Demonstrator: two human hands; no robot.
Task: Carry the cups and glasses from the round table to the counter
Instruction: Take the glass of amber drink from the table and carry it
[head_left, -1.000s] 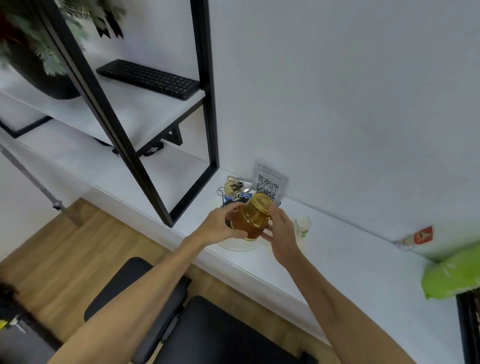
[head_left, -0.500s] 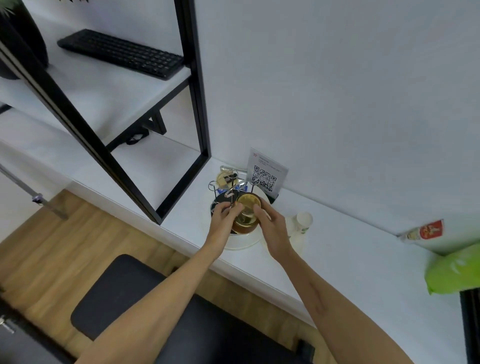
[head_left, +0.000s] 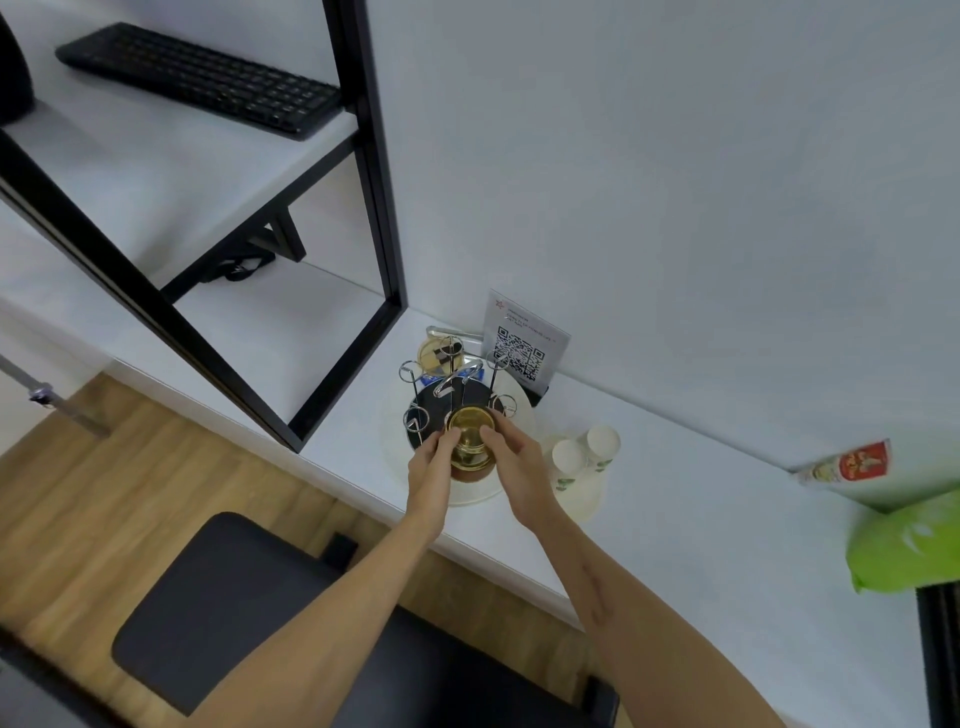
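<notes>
You have one view only, from the camera on your head, so no second view overlaps it. It looks forward and steeply down over your forearms at the white worktop (head_left: 675, 499) and the wall behind it. Both hands sit near the middle of the frame, at arm's reach. The wide lens bends the black shelf frame (head_left: 374, 171) at left, and the floor (head_left: 130, 493) shows below the worktop edge.
</notes>
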